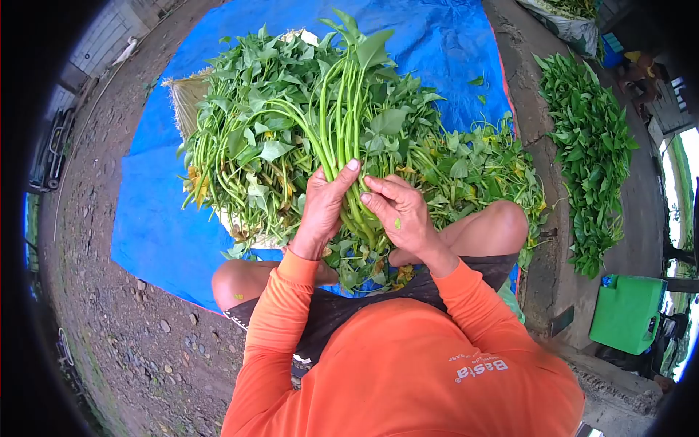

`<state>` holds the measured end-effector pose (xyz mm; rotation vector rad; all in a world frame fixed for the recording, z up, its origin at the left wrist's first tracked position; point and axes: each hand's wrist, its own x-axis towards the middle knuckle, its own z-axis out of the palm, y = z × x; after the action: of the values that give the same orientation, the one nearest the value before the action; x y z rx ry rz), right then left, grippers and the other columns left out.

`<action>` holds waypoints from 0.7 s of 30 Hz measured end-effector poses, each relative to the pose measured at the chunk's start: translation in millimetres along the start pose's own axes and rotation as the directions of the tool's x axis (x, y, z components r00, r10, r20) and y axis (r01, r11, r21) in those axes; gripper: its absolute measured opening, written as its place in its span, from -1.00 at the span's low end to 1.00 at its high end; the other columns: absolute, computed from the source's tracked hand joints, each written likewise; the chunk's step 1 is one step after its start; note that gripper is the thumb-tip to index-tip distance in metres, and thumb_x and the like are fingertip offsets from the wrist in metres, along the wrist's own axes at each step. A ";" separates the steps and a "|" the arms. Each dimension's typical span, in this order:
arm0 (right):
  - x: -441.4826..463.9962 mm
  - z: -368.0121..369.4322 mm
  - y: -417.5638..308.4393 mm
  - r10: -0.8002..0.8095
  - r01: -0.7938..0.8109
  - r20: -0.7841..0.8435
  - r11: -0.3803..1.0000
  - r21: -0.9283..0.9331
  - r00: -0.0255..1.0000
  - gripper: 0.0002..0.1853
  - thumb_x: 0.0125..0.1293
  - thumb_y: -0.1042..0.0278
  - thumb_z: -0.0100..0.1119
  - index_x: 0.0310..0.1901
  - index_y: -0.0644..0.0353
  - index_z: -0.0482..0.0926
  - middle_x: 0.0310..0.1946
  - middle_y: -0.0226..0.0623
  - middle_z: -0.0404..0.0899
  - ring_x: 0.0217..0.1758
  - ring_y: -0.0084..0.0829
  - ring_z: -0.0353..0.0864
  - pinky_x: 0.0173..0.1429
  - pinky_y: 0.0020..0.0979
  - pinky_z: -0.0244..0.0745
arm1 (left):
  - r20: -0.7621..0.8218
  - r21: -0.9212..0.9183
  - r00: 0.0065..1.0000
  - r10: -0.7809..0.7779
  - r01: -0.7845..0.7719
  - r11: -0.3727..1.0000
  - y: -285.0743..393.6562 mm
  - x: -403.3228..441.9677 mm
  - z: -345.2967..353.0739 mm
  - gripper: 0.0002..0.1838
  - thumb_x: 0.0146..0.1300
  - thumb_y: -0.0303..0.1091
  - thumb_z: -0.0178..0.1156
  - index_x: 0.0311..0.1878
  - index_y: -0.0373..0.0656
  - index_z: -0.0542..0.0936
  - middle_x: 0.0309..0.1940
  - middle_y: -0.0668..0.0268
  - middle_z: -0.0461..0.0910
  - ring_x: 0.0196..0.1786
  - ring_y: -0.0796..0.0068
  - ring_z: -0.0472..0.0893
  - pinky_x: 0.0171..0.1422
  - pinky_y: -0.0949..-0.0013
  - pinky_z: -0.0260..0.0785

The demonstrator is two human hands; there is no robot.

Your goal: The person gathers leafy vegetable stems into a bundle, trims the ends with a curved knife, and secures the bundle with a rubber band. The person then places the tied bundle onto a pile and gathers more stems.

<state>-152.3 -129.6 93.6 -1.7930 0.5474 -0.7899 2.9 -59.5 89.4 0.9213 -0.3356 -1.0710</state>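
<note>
A bunch of long green leafy stems (338, 124) stands up in front of me, its cut ends pointing toward my lap. My left hand (325, 200) is closed around the lower stems, thumb laid across them. On the other side, my right hand (399, 211) has thumb and forefinger pinched together at the edge of the bunch; whatever lies between the fingertips is too small to make out. A scrap of leaf sticks to the back of that hand. Beneath both hands spreads a large heap of leafy greens (262, 175), some leaves yellowed.
The heap lies on a blue tarp (160, 211), with a woven sack (188, 102) under its left side. To the right, bundled greens (588, 160) lie on concrete near a green plastic container (628, 313). Stony ground (167, 328) borders the tarp on the left. My crossed legs flank the heap.
</note>
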 end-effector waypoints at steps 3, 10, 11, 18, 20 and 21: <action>7.3 -15.8 -17.2 -0.055 0.088 0.153 0.972 -0.218 0.987 -0.70 0.49 0.40 0.43 0.14 0.41 0.76 -0.18 -0.14 0.71 -0.24 -0.19 0.69 -0.09 -0.18 0.59 | 0.038 0.184 0.999 -0.030 0.022 0.983 5.3 1.2 -13.6 -0.77 0.54 -0.26 0.44 0.11 -0.14 0.73 -0.13 0.47 0.78 -0.18 0.69 0.67 -0.06 0.47 0.56; 62.8 -57.3 -91.8 -0.424 0.759 0.631 0.402 -0.512 0.650 -0.28 0.05 0.49 0.49 0.36 0.20 0.63 0.23 -0.09 0.69 0.51 -0.05 0.58 0.59 0.01 0.43 | 0.316 0.598 0.933 -0.175 -0.053 0.800 31.1 -3.9 -9.9 -0.63 0.45 -0.22 0.49 0.19 -0.21 0.76 -0.03 0.39 0.81 -0.07 0.68 0.66 0.13 0.40 0.53; 67.7 -58.9 -90.6 -0.390 0.791 0.690 0.347 -0.503 0.610 -0.29 0.03 0.50 0.49 0.33 0.19 0.62 0.23 -0.10 0.68 0.53 -0.06 0.57 0.61 0.01 0.42 | 0.397 0.600 0.910 -0.119 -0.159 0.784 29.3 -6.0 -5.8 -0.62 0.42 -0.20 0.51 0.17 -0.22 0.76 -0.05 0.39 0.81 -0.07 0.67 0.66 0.11 0.40 0.52; 88.4 -55.8 -57.1 0.010 0.694 0.765 0.413 -0.590 0.644 -0.75 0.15 0.55 0.31 -0.13 0.14 0.56 -0.11 -0.14 0.74 0.06 -0.05 0.77 0.17 -0.01 0.61 | 0.444 0.731 0.757 -0.479 0.003 0.682 53.6 -6.5 -15.7 -0.51 0.35 -0.10 0.59 0.18 -0.21 0.72 -0.05 0.36 0.75 0.03 0.61 0.63 0.14 0.39 0.50; 95.7 -56.9 -46.1 -0.047 0.683 0.734 0.411 -0.604 0.677 -0.83 0.20 0.52 0.27 -0.17 0.14 0.54 -0.29 -0.14 0.73 -0.17 -0.02 0.78 -0.04 0.01 0.62 | 0.311 0.704 0.930 -0.197 -0.086 0.705 62.6 -13.2 -14.9 -0.17 0.27 -0.05 0.65 0.46 -0.28 0.51 0.22 0.22 0.67 0.22 0.40 0.65 0.36 0.26 0.50; 101.6 -59.7 -45.3 -0.104 0.686 0.707 0.377 -0.623 0.699 -0.89 0.27 0.46 0.23 -0.18 0.15 0.55 -0.45 -0.12 0.67 -0.32 0.02 0.76 -0.18 0.03 0.63 | 0.288 0.803 0.957 0.029 -0.258 0.538 64.1 -7.3 -21.1 -0.09 0.21 0.02 0.67 0.47 -0.31 0.49 0.28 0.12 0.64 0.32 0.25 0.63 0.46 0.18 0.45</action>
<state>-127.6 -222.3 175.6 -3.0991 -0.0084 -0.1777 51.7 -32.5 128.1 1.5870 -1.2007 -0.8365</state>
